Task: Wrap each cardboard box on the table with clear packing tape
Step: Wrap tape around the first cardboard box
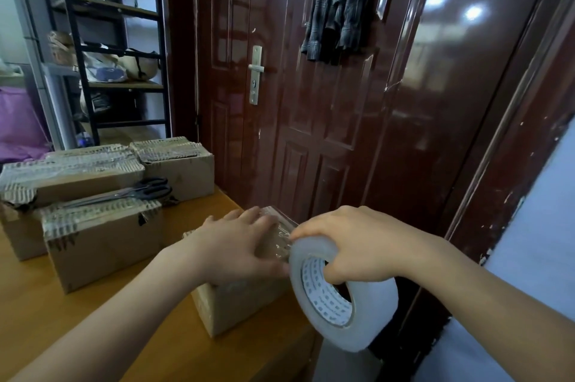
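Both hands are engaged: the left hand (236, 244) is pressed flat on the box (239, 297), while the tape roll (342, 297) is gripped by the right hand (357, 241) just right of it.

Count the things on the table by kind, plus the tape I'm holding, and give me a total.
Boxes: 4
Scissors: 1
Tape rolls: 1
Total: 6
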Demonstrator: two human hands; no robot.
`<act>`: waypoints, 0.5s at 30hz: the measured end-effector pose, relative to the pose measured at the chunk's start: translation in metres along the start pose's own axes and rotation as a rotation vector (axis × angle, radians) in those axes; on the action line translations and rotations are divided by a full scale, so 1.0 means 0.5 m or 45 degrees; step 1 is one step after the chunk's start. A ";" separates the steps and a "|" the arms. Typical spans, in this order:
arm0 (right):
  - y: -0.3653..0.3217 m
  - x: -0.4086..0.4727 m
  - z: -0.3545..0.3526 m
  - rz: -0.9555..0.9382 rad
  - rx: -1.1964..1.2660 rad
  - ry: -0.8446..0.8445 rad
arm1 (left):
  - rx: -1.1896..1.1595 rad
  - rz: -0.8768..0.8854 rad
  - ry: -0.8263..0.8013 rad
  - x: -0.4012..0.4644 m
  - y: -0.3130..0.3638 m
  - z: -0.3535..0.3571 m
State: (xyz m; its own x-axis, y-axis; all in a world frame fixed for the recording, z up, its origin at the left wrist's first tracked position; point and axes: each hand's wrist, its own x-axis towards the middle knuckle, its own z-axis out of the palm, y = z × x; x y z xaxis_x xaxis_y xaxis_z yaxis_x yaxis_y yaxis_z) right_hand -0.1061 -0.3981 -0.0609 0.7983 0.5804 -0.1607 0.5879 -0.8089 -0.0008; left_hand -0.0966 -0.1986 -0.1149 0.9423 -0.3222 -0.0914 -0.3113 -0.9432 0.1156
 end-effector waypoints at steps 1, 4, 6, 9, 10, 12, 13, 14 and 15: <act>0.002 0.002 0.002 -0.001 0.003 0.002 | 0.078 -0.031 -0.107 -0.006 0.007 0.001; -0.001 -0.002 -0.007 -0.008 0.024 -0.030 | 0.239 -0.057 -0.047 -0.008 0.013 0.020; -0.008 -0.014 -0.033 -0.002 0.055 -0.059 | 0.255 -0.067 0.033 -0.007 0.015 0.028; -0.004 -0.015 -0.102 0.021 0.229 0.065 | 0.236 -0.043 0.087 -0.006 0.020 0.036; -0.002 -0.008 -0.126 0.031 0.297 0.104 | 0.233 -0.030 0.094 -0.006 0.020 0.037; -0.006 0.010 -0.162 0.048 0.370 0.130 | 0.189 -0.037 0.100 -0.007 0.018 0.036; -0.009 0.020 -0.171 0.053 0.399 0.138 | 0.161 -0.053 0.100 -0.008 0.017 0.036; -0.013 0.029 -0.177 0.060 0.434 0.156 | 0.138 -0.063 0.105 -0.009 0.015 0.036; -0.016 0.034 -0.178 0.070 0.477 0.181 | 0.122 -0.072 0.118 -0.010 0.015 0.038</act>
State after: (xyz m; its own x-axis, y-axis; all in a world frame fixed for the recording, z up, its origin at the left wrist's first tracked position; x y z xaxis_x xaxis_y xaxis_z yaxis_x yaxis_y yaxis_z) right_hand -0.0856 -0.3733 0.0240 0.8530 0.5209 -0.0322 0.4764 -0.8023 -0.3596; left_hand -0.1059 -0.2054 -0.1322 0.9646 -0.2635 -0.0028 -0.2635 -0.9645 0.0172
